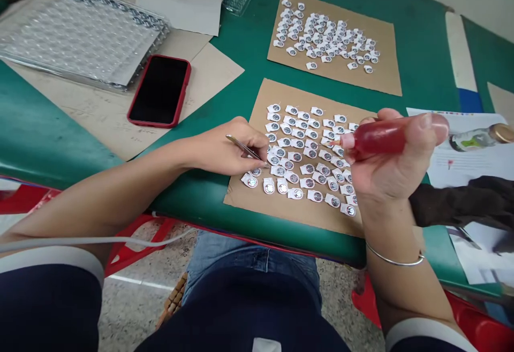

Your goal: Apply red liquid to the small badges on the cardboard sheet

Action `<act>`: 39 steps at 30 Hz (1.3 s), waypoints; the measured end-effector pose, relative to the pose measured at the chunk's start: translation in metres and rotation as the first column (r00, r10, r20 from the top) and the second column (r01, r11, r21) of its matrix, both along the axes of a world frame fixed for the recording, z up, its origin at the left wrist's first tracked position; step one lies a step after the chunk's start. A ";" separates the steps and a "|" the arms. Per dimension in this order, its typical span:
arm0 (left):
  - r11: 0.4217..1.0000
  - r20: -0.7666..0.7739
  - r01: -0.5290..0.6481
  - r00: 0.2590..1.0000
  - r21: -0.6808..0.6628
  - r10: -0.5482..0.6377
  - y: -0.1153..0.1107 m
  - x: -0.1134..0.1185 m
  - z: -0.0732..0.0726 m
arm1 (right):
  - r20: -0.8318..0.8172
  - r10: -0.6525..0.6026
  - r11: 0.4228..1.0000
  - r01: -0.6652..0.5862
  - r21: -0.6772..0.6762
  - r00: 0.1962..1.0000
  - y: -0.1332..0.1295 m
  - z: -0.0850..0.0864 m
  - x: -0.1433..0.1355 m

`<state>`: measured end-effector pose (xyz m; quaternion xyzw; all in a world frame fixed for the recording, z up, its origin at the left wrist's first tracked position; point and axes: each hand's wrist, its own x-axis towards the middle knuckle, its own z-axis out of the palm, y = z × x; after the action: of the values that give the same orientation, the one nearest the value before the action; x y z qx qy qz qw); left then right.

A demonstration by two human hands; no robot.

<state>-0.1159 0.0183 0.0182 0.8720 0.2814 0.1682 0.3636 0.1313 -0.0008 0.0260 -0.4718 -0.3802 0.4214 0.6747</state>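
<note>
My left hand (236, 148) pinches a pair of metal tweezers (244, 147). The tips reach down among small round pieces with white tabs (278, 170), which lie in loose rows on a brown cardboard sheet (257, 205). In my right hand (385, 170) is a squeeze bottle of red liquid (385, 137), held almost level above the sheet's right part. Its narrow nozzle points left, over the pieces. My right hand and the bottle hide part of the sheet. Whether the tweezers grip a piece is too small to tell.
Farther back lies a second cardboard sheet (385, 82) with many similar pieces. A red-cased phone (159, 91) and clear plastic trays (80, 36) are at left. On the right are printed papers (450, 167), a small glass bottle (477, 138) and dark cloth (458, 205).
</note>
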 end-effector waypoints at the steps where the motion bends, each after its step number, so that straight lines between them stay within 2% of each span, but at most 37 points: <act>1: 1.000 0.010 -0.010 1.000 -0.005 0.010 0.000 0.000 0.000 | 0.004 0.013 1.000 -0.013 -0.002 1.000 -0.001 0.000 -0.001; 5: 0.998 0.070 -0.020 0.997 0.065 0.015 -0.006 0.005 -0.002 | 0.044 0.070 0.997 -0.069 -0.023 0.997 -0.007 -0.001 -0.007; 8: 0.992 0.085 0.029 0.996 0.125 -0.040 -0.010 0.009 -0.008 | 0.094 0.076 0.997 -0.077 0.007 0.993 -0.009 -0.004 -0.012; 11: 0.990 0.069 0.054 0.996 0.128 -0.063 -0.011 0.010 -0.013 | 0.126 0.058 0.994 -0.069 0.089 0.990 -0.009 -0.008 -0.015; 14: 0.990 0.047 0.031 0.998 0.136 -0.038 -0.011 0.010 -0.014 | 0.106 0.040 0.987 -0.056 0.150 0.994 -0.008 -0.010 -0.017; 24: 0.993 0.049 0.031 0.998 0.117 -0.037 -0.013 0.013 -0.013 | 0.134 0.059 0.982 -0.081 0.168 0.989 -0.010 -0.010 -0.017; 33: 0.991 0.032 0.022 0.999 0.132 -0.026 -0.015 0.013 -0.012 | 0.141 0.081 0.988 -0.099 0.120 0.987 -0.010 -0.013 -0.017; 39: 0.981 0.029 0.063 0.997 0.183 -0.069 -0.016 0.014 -0.009 | 0.138 0.081 0.994 -0.089 0.056 0.987 -0.012 -0.009 -0.020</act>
<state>-0.1020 0.0023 0.0088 0.9073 0.2293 0.1963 0.2928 0.1115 -0.0133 0.0170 -0.4615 -0.4579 0.4047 0.6431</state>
